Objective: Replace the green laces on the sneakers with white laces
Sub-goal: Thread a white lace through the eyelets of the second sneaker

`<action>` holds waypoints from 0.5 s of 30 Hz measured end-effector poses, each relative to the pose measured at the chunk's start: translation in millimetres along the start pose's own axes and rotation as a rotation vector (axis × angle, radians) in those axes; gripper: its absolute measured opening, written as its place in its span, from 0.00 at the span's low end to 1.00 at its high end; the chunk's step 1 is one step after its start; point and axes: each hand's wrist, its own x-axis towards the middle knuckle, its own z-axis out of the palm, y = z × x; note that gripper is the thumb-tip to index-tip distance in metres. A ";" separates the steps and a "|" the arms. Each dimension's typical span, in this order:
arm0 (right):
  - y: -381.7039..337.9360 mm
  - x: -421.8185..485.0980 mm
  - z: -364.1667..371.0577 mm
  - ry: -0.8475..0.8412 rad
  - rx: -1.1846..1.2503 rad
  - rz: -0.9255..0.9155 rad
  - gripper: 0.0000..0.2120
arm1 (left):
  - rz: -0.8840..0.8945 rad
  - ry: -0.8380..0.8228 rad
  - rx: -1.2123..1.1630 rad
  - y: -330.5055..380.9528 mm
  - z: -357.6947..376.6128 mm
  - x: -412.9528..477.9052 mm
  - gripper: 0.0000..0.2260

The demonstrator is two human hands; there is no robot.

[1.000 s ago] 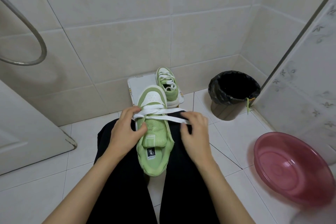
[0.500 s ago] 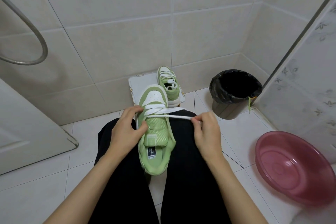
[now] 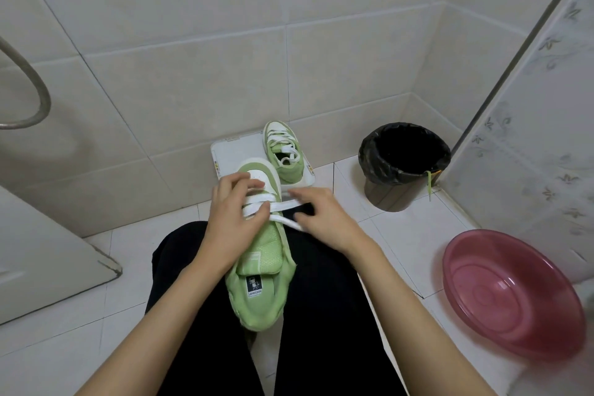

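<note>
Pale tiles cover the floor and walls of this small bathroom, and I sit with my knees in black trousers pointing at the corner. The sneaker (image 3: 260, 270) lies on my lap between my thighs. Its long axis runs straight away from me, with the heel at my body and the toe toward the wall.

My left hand (image 3: 231, 219) curls over the sneaker's left side, with the thumb pressing the white lace (image 3: 283, 206) down at the eyelets near the toe. My right hand (image 3: 324, 219) is just beside the sneaker's right edge, its fingers pinching the lace where two strands run out crosswise to the right. So the lace lies across the sneaker's axis, and my right hand is the nearer one to the free lengths. I judge that any pull should go rightward, out over my right thigh.

There is room for that. The black bin (image 3: 405, 164), with a green lace (image 3: 429, 185) hanging over its rim, and the pink basin (image 3: 511, 296) stand well apart on the right. Ahead, near the toe, the second sneaker (image 3: 284, 154) sits on a white board (image 3: 231, 151), already wearing white, so forward room is tighter.
</note>
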 end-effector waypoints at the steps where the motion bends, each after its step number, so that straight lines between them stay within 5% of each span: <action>1: -1.5 6.3 4.8 -0.041 -0.051 -0.007 0.16 | 0.014 -0.005 0.033 0.0 3.3 1.9 0.12; 7: 12.0 16.3 -7.0 0.251 -0.182 -0.051 0.10 | 0.025 0.006 0.056 1.6 8.4 5.0 0.10; 11: 12.6 9.5 -17.4 0.390 -0.115 -0.087 0.09 | 0.205 -0.123 0.332 18.6 12.8 19.6 0.16; 15: 10.2 2.9 -27.2 0.549 -0.143 -0.146 0.08 | 0.137 -0.116 0.297 38.1 19.4 26.5 0.10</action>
